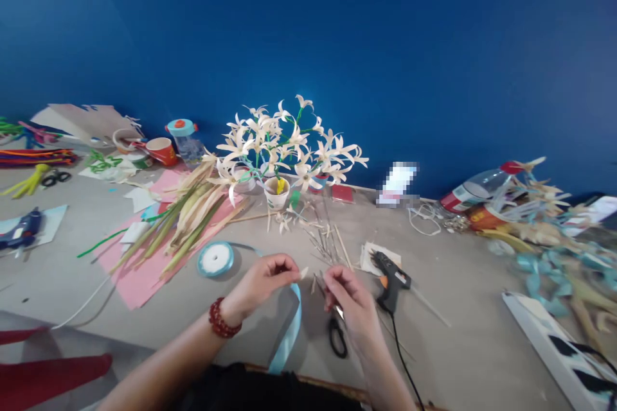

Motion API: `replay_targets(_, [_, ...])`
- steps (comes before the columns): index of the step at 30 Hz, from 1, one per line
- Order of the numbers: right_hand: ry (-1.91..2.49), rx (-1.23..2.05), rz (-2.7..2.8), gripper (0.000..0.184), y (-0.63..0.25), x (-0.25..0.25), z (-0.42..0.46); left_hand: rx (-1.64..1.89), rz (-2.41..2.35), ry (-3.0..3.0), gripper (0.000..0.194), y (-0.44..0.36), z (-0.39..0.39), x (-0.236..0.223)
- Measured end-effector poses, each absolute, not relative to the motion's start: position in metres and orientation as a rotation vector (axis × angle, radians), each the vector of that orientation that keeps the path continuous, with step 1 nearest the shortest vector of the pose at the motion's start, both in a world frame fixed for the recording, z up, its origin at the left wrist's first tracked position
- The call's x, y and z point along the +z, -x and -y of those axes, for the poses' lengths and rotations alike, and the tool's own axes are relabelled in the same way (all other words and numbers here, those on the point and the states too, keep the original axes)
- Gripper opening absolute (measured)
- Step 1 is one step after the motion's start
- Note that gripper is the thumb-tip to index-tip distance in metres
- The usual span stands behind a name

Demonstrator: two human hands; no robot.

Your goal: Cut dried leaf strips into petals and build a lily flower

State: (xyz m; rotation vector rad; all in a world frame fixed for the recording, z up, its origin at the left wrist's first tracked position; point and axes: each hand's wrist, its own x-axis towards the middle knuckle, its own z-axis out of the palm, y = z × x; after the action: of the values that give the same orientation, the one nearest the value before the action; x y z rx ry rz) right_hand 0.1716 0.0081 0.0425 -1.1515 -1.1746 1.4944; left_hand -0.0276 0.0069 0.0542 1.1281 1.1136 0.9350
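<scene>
My left hand point(264, 282), with a red bead bracelet at the wrist, is closed in a pinch on a small pale strip point(303, 273). My right hand point(348, 298) is closed beside it, holding black-handled scissors point(336, 327) whose loops hang below the palm. Both hands hover over the grey table point(457, 340) near its front edge. A light blue ribbon point(289, 334) runs under the hands from a ribbon spool point(215, 259). Behind them stands a small cup point(277, 192) with a bouquet of cream paper-like flowers point(284, 141) on green stems.
A black and orange glue gun point(391, 279) lies right of my right hand, cable trailing forward. Dried leaf strips point(187, 218) lie on pink paper point(137, 282). Thin sticks point(328, 244) lie ahead. Cups, jar, pipe cleaners at back left; bottles and blue ribbon clutter point(544, 231) right. Another glue gun point(22, 231) far left.
</scene>
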Motion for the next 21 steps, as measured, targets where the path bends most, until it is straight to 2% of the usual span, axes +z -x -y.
replay_targets(6, [1.351,1.116,1.652,0.036,-0.198,0.029,-0.008,0.968,-1.166,-0.982,0.026,0.039,-0.022,0.037])
replay_targets(12, [1.433,0.633,2.084,0.028,-0.223,0.011,0.008,0.942,-1.126,-0.847,0.029,0.042,-0.031,0.026])
replay_targets(21, [1.471,0.496,2.203,0.023,-0.222,0.009,0.005,0.929,-1.222,-1.096,0.032,0.038,-0.041,0.018])
